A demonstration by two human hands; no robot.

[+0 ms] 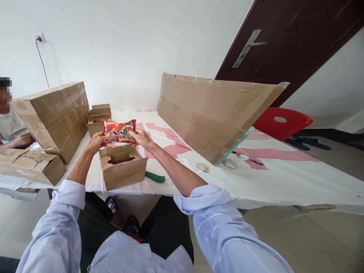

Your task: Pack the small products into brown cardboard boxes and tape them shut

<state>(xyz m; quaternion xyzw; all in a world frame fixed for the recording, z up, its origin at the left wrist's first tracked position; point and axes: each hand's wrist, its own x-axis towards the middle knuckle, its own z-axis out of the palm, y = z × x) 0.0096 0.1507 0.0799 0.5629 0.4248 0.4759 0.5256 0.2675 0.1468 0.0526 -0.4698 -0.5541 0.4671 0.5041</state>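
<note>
I hold a red noodle packet [119, 131] flat between both hands, just above a small brown cardboard box [123, 168] whose top is open. My left hand [97, 141] grips the packet's left end. My right hand [141, 137] pinches its right end. The box stands at the near edge of a table covered in white and pink cloth [273, 178].
A green-handled tool [155, 176] lies right of the box. More small boxes [98, 117] stand behind, beside a large carton stack [55, 115]. A long cardboard sheet [210, 110] stands upright on the right. Another person [11, 121] sits at the far left. Tape rolls [229, 163] lie near a red stool [280, 123].
</note>
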